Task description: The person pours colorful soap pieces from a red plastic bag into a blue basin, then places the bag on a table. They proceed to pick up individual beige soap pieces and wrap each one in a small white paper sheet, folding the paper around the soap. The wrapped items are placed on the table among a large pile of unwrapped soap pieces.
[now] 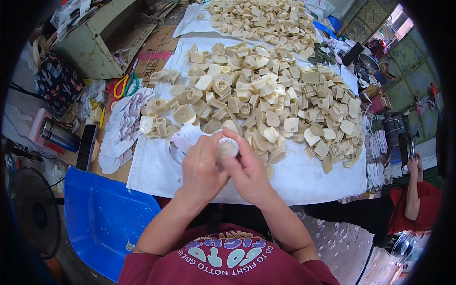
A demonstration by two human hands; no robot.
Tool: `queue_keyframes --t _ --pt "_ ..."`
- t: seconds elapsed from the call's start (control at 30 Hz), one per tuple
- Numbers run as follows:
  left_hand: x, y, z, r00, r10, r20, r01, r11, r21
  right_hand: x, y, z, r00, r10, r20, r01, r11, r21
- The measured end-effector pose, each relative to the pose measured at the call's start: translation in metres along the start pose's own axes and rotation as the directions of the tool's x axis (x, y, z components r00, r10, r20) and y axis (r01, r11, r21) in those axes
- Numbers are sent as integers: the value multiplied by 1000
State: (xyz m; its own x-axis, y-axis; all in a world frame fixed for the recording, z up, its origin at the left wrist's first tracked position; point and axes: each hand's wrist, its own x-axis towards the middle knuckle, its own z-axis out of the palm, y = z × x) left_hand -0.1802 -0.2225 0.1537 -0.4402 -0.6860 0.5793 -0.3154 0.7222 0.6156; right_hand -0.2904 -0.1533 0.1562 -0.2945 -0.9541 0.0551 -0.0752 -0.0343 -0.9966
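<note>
My left hand (203, 164) and my right hand (247, 166) meet over the near edge of the table, fingers closed around a small round piece (228, 147). Its upturned end has a white, ridged rim and a paler beige middle; my fingers hide the rest, so I cannot tell its exact kind. Just beyond my hands lies a large heap of beige moulded plastic blocks (270, 95), looking like shoe heels, some hollow and ribbed. Next to my left hand are white and pale pink insole-shaped pieces (183, 141) on the white sheet (154, 164).
Stacked white insole-shaped pieces (118, 135), scissors (127, 81), a phone (87, 147) and a flask (59, 135) lie to the left. Below them stands a blue plastic tub (102, 209), beside a fan (35, 213). A person in red (422, 204) works at far right.
</note>
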Motion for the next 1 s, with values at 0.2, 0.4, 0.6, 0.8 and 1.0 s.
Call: queue_keyframes --t 0.2,0.4,0.6,0.8,1.0 --pt "-36 -30 -54 999 33 10 -33 999 -12 -2 -1 31 971 -144 193 174 973 -152" --pt "-165 -144 -154 725 -509 -464 659 709 251 16 21 21 902 -423 91 388 699 -600" --pt "-256 -164 -155 437 -796 -418 872 261 415 42 31 27 797 -554 241 541 476 -694" --pt "-140 -139 -138 816 -290 -499 498 792 354 54 38 47 828 -470 306 507 393 -767" --pt "-52 -103 -60 847 -531 -29 532 845 47 58 45 48 832 -478 281 488 393 -779"
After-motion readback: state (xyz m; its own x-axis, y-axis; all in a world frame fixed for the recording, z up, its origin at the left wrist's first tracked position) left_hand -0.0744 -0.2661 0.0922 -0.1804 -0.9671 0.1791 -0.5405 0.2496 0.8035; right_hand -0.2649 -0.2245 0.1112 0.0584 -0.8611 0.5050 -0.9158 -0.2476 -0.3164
